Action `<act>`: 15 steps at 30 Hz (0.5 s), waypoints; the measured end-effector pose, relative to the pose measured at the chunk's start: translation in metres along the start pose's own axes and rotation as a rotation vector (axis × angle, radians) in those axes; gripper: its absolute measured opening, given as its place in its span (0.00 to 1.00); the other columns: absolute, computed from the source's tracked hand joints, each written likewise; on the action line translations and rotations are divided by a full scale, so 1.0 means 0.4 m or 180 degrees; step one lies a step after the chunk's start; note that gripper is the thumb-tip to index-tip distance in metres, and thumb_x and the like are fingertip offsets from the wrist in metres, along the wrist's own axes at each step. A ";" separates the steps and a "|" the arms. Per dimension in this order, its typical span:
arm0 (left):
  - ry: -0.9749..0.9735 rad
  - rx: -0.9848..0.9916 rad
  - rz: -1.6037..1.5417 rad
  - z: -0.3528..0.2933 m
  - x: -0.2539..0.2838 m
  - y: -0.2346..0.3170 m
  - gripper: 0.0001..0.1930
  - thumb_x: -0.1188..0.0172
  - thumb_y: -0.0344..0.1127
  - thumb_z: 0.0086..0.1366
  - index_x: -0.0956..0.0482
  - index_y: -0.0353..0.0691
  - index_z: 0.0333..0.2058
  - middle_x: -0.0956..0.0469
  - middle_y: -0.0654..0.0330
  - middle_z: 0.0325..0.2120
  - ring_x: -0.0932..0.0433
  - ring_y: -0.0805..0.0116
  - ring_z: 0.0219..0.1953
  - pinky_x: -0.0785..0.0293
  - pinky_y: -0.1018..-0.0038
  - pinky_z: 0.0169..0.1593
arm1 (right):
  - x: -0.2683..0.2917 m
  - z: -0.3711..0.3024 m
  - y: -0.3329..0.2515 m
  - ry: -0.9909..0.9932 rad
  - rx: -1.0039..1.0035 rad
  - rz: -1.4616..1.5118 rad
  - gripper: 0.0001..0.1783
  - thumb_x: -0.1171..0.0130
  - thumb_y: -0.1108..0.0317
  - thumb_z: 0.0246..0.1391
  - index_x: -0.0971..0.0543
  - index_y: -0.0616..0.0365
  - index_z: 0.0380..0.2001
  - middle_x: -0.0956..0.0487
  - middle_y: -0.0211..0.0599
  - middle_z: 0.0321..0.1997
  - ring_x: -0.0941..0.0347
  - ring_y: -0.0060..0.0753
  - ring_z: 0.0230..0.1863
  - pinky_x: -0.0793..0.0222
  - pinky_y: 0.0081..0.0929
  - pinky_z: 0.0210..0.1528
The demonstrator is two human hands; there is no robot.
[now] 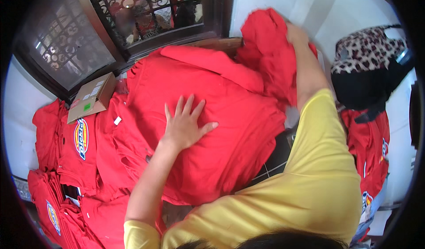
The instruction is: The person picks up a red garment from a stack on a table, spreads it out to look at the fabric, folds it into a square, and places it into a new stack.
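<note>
A large red sweatshirt [199, 90] lies spread over a heap in front of me, one long sleeve stretched along its far side. My left hand [183, 125] presses flat on it, fingers spread. At the far right, beside the white wall, my right hand [297, 34] reaches up and grips bunched red cloth [265, 41]. Its fingertips are partly hidden by the fabric. The bunched cloth hangs raised and slightly blurred; whether it belongs to the spread sweatshirt cannot be told.
Folded red garments with printed logos [79, 143] are stacked at the left, a cardboard box [93, 97] on top. A dark-framed window [168, 34] stands behind. At the right hang a leopard-print and black item [365, 67] and more red garments [369, 147]. Dark floor tiles [276, 158] show below.
</note>
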State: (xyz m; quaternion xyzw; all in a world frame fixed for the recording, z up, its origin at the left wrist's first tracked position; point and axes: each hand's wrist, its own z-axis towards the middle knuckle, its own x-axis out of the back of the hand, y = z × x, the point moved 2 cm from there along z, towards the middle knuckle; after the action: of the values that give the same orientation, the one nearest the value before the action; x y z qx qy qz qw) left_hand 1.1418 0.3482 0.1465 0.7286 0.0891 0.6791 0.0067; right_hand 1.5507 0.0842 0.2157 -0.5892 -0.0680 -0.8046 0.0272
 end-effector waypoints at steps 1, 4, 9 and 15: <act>0.0115 -0.0012 -0.0246 -0.006 -0.019 -0.015 0.42 0.53 0.68 0.59 0.46 0.49 0.65 0.51 0.54 0.67 0.58 0.53 0.69 0.64 0.44 0.67 | -0.084 -0.013 0.037 0.0051 0.0049 0.0128 0.19 0.61 0.62 0.60 0.26 0.46 0.51 0.26 0.44 0.55 0.30 0.49 0.56 0.34 0.47 0.56; 0.0299 0.0008 -0.0680 -0.026 -0.053 -0.047 0.40 0.54 0.67 0.60 0.44 0.49 0.65 0.52 0.59 0.67 0.58 0.56 0.70 0.69 0.45 0.67 | -0.261 -0.047 0.181 -0.0112 -0.0271 0.0150 0.20 0.61 0.61 0.60 0.27 0.46 0.52 0.23 0.47 0.49 0.28 0.50 0.52 0.33 0.47 0.52; 0.0408 0.0016 -0.0621 -0.018 -0.060 -0.044 0.40 0.52 0.66 0.59 0.42 0.49 0.64 0.50 0.59 0.67 0.57 0.55 0.69 0.69 0.44 0.67 | -0.361 -0.135 0.314 -0.0712 -0.0453 -0.0312 0.28 0.47 0.56 0.56 0.36 0.45 0.60 0.27 0.45 0.55 0.33 0.48 0.58 0.37 0.53 0.55; 0.0745 -0.0049 -0.0811 -0.020 -0.055 -0.052 0.35 0.48 0.60 0.60 0.36 0.46 0.60 0.44 0.57 0.64 0.52 0.54 0.68 0.64 0.44 0.67 | -0.328 -0.205 0.003 0.1102 0.0391 0.0142 0.36 0.41 0.51 0.52 0.37 0.59 0.60 0.32 0.52 0.60 0.37 0.49 0.61 0.45 0.51 0.61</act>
State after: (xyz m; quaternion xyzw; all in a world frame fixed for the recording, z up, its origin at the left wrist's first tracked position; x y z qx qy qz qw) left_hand 1.1300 0.3647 0.1225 0.6273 0.1757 0.7536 0.0878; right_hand 1.5132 0.0665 0.0667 -0.4406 -0.0982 -0.8876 0.0923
